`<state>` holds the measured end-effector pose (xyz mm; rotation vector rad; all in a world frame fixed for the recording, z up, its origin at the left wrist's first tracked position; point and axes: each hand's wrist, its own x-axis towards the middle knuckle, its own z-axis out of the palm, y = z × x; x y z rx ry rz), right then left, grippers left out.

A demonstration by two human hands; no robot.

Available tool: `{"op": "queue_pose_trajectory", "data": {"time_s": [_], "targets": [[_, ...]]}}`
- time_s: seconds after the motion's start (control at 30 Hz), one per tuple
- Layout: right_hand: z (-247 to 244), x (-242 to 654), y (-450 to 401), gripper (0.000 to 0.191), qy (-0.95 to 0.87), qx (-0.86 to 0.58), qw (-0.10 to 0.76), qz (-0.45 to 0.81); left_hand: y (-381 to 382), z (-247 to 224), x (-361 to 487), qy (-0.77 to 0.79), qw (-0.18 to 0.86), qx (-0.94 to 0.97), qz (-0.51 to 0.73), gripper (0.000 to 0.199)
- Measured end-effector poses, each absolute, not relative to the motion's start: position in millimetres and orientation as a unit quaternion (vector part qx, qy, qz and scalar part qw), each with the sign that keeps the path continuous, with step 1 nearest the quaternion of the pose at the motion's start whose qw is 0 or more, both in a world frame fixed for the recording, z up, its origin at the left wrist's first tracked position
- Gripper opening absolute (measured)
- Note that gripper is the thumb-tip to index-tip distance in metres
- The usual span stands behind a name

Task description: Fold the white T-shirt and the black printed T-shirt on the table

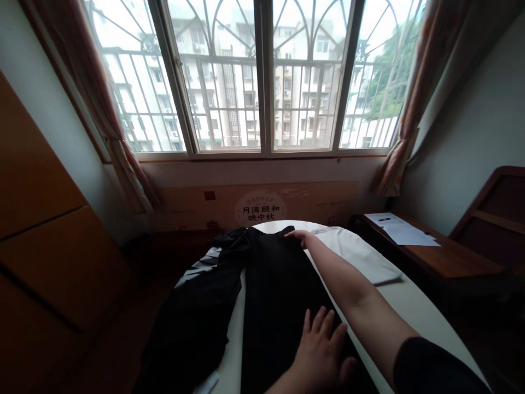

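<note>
A long black garment (274,295), folded into a narrow length, lies flat down the middle of a round white table (414,306). My left hand (322,347) rests palm down on its near part, fingers spread. Stretched out to the far end, my right hand (301,237) touches the garment's upper right corner, index finger extended and thumb lower. Some of its fingers are hidden. Left of this garment lies another dark, crumpled one (192,312). A white folded cloth (353,251) lies just beyond my right forearm.
Along the right stands a wooden side table (463,260) with white papers (404,230) on it, beside a wooden chair (496,213). Orange-brown cabinets (45,257) rise at the left. A barred window (262,82) with tied curtains (123,148) is ahead, above a printed banner (192,205).
</note>
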<state>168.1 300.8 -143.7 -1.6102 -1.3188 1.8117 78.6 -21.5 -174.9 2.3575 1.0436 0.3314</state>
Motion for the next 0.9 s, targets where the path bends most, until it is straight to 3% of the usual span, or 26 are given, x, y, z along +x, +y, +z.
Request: {"op": "queue_pose_trajectory", "data": {"time_s": [0.13,0.27,0.43,0.53,0.6,0.8,0.9], "targets": [[-153.0,180.3,306.5,0.018,-0.458,-0.549,0.195,0.672,-21.9,-174.1,80.1,0.383,0.264,0.877,0.124,0.073],[-161.3,183.0,313.8,0.014,-0.477,-0.538,0.257,0.646,-19.5,-179.5,79.8,0.367,0.243,0.888,0.132,0.073],[-154.4,182.6,335.6,0.039,-0.521,-0.524,0.418,0.528,-17.2,-177.3,74.0,0.362,0.201,0.902,0.121,0.069],[-155.3,187.8,340.6,0.05,-0.545,-0.53,0.447,0.472,-16.0,-173.2,70.9,0.385,0.191,0.897,0.101,0.072],[-163.0,192.2,336.8,0.046,-0.559,-0.549,0.427,0.451,-15.1,-171.6,69.8,0.399,0.192,0.893,0.083,0.076],[-183.8,209.5,316.7,0.007,-0.602,-0.629,0.358,0.338,-14.0,-170.7,70.9,0.408,0.194,0.89,0.059,0.077],[-174.2,213.3,309.1,0.008,-0.636,-0.633,0.363,0.251,-13.8,-171.8,71.9,0.408,0.208,0.887,0.058,0.077]]}}
